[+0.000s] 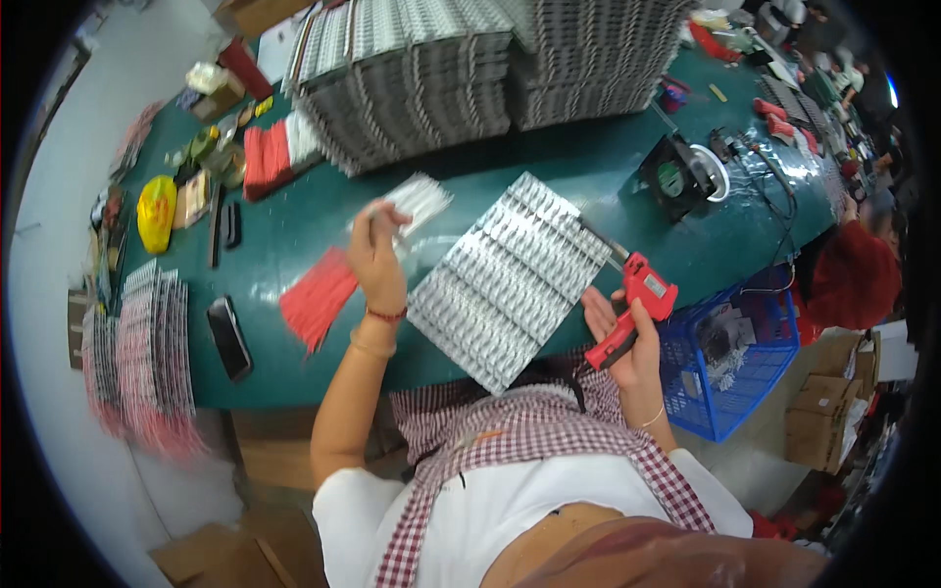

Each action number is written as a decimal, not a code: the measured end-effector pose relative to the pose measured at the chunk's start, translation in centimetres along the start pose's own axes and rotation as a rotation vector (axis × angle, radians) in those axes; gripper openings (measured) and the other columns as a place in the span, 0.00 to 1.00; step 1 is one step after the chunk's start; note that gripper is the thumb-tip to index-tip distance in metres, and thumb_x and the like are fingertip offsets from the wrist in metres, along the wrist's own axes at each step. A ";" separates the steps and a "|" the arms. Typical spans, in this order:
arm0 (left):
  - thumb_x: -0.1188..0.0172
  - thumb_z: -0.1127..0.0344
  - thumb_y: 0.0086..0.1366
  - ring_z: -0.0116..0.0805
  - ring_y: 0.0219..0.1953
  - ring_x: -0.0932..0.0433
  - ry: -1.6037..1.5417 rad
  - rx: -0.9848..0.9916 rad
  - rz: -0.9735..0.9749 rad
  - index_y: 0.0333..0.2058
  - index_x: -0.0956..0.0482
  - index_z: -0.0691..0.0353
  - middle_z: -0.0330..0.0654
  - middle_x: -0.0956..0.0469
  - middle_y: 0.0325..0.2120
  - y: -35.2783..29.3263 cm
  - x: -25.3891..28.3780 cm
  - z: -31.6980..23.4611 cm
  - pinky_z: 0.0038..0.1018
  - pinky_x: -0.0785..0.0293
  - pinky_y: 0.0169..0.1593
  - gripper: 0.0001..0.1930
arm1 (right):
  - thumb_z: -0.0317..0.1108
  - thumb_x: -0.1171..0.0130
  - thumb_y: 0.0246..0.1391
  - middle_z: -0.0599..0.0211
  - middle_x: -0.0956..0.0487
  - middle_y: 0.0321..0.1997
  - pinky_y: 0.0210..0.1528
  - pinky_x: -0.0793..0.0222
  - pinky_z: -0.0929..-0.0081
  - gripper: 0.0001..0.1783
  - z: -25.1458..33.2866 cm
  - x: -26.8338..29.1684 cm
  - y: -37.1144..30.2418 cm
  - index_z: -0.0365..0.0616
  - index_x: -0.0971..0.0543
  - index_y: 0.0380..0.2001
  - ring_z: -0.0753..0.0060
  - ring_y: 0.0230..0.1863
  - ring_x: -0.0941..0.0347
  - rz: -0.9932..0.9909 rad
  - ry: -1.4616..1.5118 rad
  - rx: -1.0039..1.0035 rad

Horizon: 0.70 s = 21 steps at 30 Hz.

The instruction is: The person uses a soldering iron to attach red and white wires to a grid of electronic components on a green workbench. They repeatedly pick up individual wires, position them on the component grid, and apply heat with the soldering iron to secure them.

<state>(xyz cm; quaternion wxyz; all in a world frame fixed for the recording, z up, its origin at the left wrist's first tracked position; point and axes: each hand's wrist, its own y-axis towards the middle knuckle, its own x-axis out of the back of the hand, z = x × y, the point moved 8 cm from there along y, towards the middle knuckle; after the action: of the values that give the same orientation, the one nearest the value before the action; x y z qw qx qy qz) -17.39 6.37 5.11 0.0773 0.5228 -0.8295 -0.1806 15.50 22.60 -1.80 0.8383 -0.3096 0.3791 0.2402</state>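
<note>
Two bare hands work over a dark green table, seen from above through a fisheye lens. The right hand is closed around the grip of a red glue gun, whose nozzle points up and left toward a large silver tray of small packed parts lying tilted in front of the person. The left hand is raised above the table, fingers pinched together on a smaller silver strip; motion blur makes it hard to say exactly what that strip is. Just left of that hand lies a bundle of thin red sticks, and beside it a black phone.

Tall stacks of similar trays stand at the far edge, near a small black fan. A blue plastic basket sits beside the right hand, below the table edge.

Risks, as a judgement: the gun's nozzle hangs near the tray and the left wrist, so a drip could foul the parts or burn skin. The tray overhangs the table's near edge and could slide into the person's lap. The pinched strip could slip if swung quickly.
</note>
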 end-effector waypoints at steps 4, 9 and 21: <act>0.55 0.65 0.72 0.26 0.35 0.24 0.012 -0.012 -0.071 0.42 0.27 0.68 0.40 0.24 0.30 0.2 0.9 1.3 0.21 0.29 0.40 0.12 | 0.37 0.53 0.64 0.30 0.38 0.60 0.65 0.39 0.58 0.16 -0.4 -0.5 0.0 0.35 0.33 0.47 0.44 0.65 0.40 0.050 0.035 -0.034; 0.54 0.65 0.72 0.24 0.34 0.25 -0.037 -0.016 -0.052 0.43 0.26 0.68 0.38 0.24 0.30 0.6 0.1 3.1 0.21 0.29 0.42 0.12 | 0.38 0.53 0.64 0.27 0.42 0.62 0.68 0.43 0.58 0.17 0.4 -0.2 -0.2 0.35 0.33 0.47 0.42 0.67 0.44 0.043 0.014 0.000; 0.47 0.74 0.52 0.41 0.33 0.22 1.153 -0.587 0.291 0.26 0.26 0.63 0.46 0.23 0.26 1.4 -5.2 0.9 0.33 0.24 0.33 0.02 | 0.38 0.49 0.62 0.26 0.47 0.65 0.69 0.46 0.58 0.17 1.7 -0.5 -0.2 0.34 0.32 0.47 0.41 0.69 0.49 0.075 0.015 0.037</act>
<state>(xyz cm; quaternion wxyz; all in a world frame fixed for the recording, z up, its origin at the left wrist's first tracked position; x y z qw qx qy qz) -16.50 11.79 5.14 0.6718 0.3754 -0.6338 -0.0779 16.15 23.54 -0.45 0.8314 -0.2813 0.4010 0.2623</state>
